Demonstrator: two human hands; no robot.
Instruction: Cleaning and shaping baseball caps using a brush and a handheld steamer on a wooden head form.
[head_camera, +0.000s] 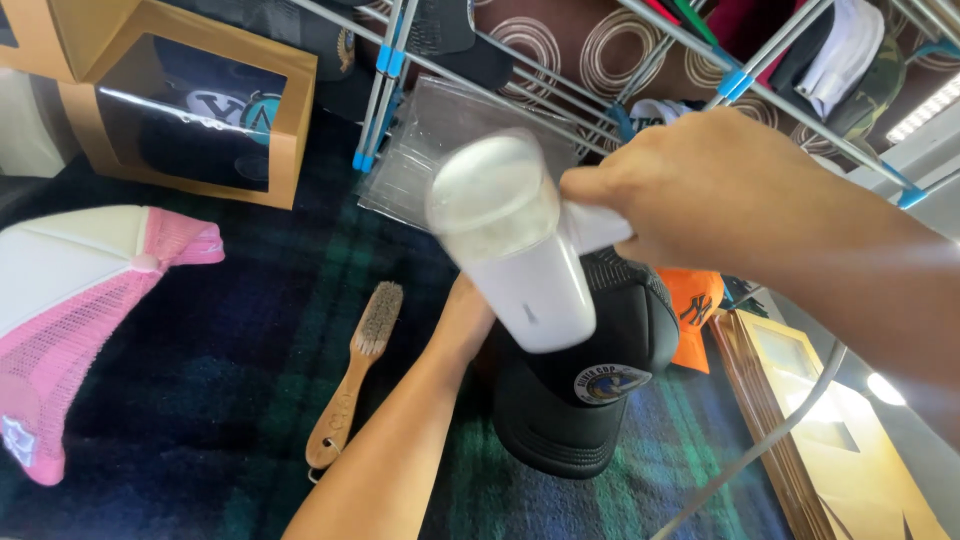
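Right hand (690, 190) holds steamer (520, 250) over black cap (600, 390).

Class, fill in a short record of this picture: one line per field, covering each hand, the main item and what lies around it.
Right hand: grips a white handheld steamer, cord trailing
Left hand: against the black cap, partly hidden
Surface: dark plaid cloth
Beside the left arm: wooden brush
Far left: pink and white cap
Behind: drying rack, cardboard window box
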